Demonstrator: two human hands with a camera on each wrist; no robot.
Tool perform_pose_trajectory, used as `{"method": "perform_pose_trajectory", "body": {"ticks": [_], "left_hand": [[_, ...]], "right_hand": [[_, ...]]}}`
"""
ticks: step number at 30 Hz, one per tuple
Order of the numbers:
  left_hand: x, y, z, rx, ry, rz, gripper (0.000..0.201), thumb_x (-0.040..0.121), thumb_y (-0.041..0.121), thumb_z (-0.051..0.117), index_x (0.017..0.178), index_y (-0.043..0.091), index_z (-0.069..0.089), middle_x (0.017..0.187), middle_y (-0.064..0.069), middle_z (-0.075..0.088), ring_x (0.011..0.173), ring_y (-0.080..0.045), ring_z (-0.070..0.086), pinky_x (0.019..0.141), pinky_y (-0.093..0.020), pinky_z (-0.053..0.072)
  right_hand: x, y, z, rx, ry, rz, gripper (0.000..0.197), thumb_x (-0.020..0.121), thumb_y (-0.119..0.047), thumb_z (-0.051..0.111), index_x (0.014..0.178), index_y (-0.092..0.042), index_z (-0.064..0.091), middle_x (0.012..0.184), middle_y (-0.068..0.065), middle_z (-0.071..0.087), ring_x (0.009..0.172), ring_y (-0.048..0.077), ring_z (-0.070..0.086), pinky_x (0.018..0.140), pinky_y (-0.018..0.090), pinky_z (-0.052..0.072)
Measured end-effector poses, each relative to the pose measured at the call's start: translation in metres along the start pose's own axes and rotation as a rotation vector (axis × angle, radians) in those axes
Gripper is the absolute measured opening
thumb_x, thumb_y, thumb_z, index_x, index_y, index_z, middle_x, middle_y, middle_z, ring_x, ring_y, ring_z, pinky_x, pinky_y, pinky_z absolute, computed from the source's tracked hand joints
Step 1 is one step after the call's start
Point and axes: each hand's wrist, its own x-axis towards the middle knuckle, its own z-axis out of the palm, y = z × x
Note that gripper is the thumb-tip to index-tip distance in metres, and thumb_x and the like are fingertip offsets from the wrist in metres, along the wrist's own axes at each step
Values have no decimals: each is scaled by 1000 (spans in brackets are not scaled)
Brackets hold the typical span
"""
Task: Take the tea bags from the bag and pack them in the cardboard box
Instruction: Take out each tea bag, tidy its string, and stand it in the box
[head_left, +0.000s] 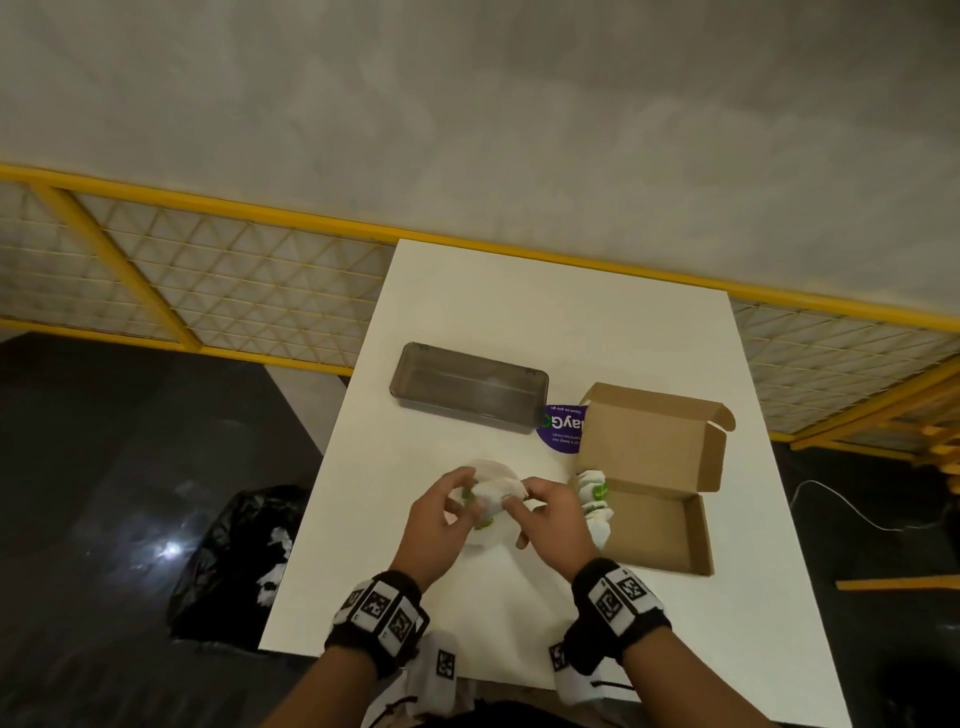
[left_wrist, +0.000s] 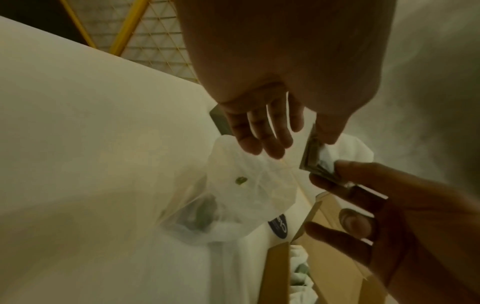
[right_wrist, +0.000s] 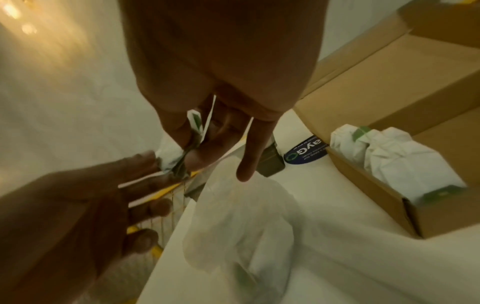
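Clear plastic bag (head_left: 493, 473) crumpled on white tabletop, few tea bags inside showing green. 1 white-and-green tea bag (left_wrist: 318, 162) held above it. Brown cardboard box (head_left: 660, 499) open, lid flap up, just right of bag; white tea bags (head_left: 595, 499) packed along left end.

We see bare table (head_left: 519, 322) beyond a grey tray (head_left: 467, 387); the cardboard box (head_left: 660, 499) stands open at right.
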Motion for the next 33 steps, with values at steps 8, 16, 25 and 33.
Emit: {"method": "perform_pose_trajectory", "body": {"ticks": [8, 16, 25, 33], "left_hand": [[-6, 26, 31, 24, -196, -35, 46, 88, 30, 67, 130, 33, 49, 107, 16, 59, 77, -14, 55, 76, -24, 52], [-25, 22, 68, 174, -194, -86, 26, 87, 39, 65, 111, 33, 58, 102, 18, 61, 72, -2, 56, 75, -22, 51], [-32, 16, 80, 54, -108, -163, 8, 83, 23, 72, 88, 25, 66, 82, 8, 66, 64, -6, 54, 62, -21, 48], [-31, 23, 74, 48, -75, -220, 14, 82, 20, 75, 91, 23, 64, 88, 3, 67, 63, -9, 57, 56, -24, 53]], "right_hand": [[-14, 16, -45, 216, 68, 98, 14, 86, -14, 73, 78, -6, 65, 68, 10, 62, 50, 24, 59, 49, 28, 46], [-34, 51, -62, 96, -66, 114, 6, 81, -12, 76, 81, -18, 74, 63, 1, 64, 49, 16, 55, 51, 30, 48], [-37, 69, -68, 136, -26, 176, 24, 82, -15, 77, 63, -11, 63, 58, 1, 60, 52, 18, 59, 54, 29, 49], [-34, 70, -81, 83, -15, 143, 21, 86, -21, 73, 71, -6, 72, 62, 6, 69, 57, 11, 60, 61, 29, 50]]}}
